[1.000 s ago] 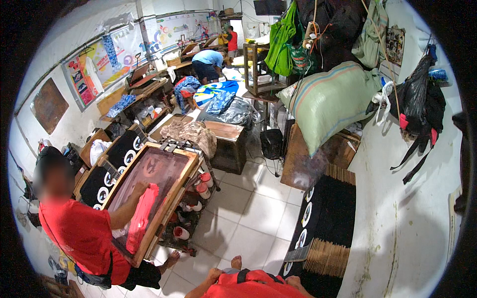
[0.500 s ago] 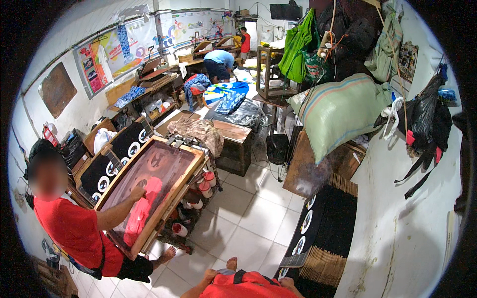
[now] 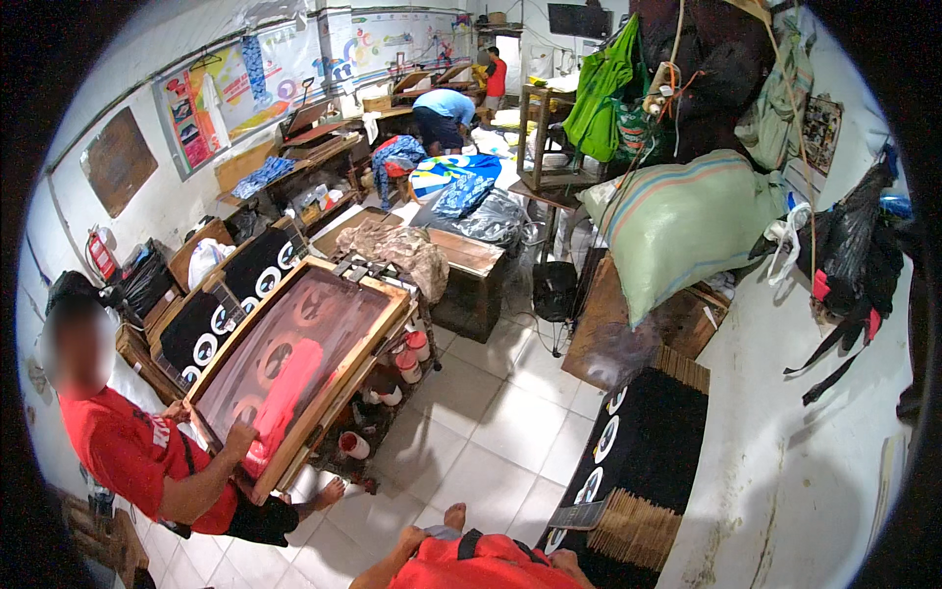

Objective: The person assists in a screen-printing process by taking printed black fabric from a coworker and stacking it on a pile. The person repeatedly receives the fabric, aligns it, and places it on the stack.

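Observation:
At the lower edge my left hand point(image 3: 412, 538) rests by my grey shorts, beside my red shirt. My right hand point(image 3: 564, 560) is at the other side of the shirt, close to a long board of black cloth point(image 3: 628, 447) with round white prints. The fingers of both hands are too hidden to read, and no held thing shows. To the left, a co-worker in red grips the near end of a wooden-framed printing screen point(image 3: 329, 393). Bright red ink point(image 3: 294, 388) lies on its mesh. Behind the screen is black cloth point(image 3: 186, 339) with round white prints.
Ink-stained containers point(image 3: 353, 446) stand under the printing table. A stuffed green sack point(image 3: 687, 226) leans by the right wall, above a brown board point(image 3: 613, 334). Brown slats point(image 3: 638, 530) edge the black cloth. Two more people work at the back. White floor tiles point(image 3: 461, 393) lie between.
The co-worker's hand has drawn back from the middle of the screen to its near edge, and the body has straightened. The view has shifted slightly. My hands stay in place.

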Tool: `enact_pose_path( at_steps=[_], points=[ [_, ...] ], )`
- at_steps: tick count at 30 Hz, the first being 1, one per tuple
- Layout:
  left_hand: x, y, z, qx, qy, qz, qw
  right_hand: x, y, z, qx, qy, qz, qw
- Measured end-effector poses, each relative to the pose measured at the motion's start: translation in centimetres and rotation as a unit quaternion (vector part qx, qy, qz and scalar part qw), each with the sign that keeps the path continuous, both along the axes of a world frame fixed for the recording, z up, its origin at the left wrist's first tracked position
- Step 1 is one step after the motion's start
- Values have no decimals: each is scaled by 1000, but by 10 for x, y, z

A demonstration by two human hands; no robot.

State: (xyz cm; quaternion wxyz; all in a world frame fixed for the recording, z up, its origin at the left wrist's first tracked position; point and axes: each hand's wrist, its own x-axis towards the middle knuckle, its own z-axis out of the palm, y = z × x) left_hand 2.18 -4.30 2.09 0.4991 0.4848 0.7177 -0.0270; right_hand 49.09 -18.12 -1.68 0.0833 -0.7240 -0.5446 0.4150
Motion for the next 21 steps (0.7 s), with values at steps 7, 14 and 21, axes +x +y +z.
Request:
enact_pose_path(
  at_steps=[7,14,21],
  points=[
    [-14,-14,14,127,-52,-129,982,-27,21,62,-94,51,-102,989],
    [-23,-28,-8,24,-39,93,995,-47,35,92,-114,81,-219,966],
    [-22,-22,-25,14,-25,10,1000,-52,41,100,-132,96,-257,953]
  ],
)
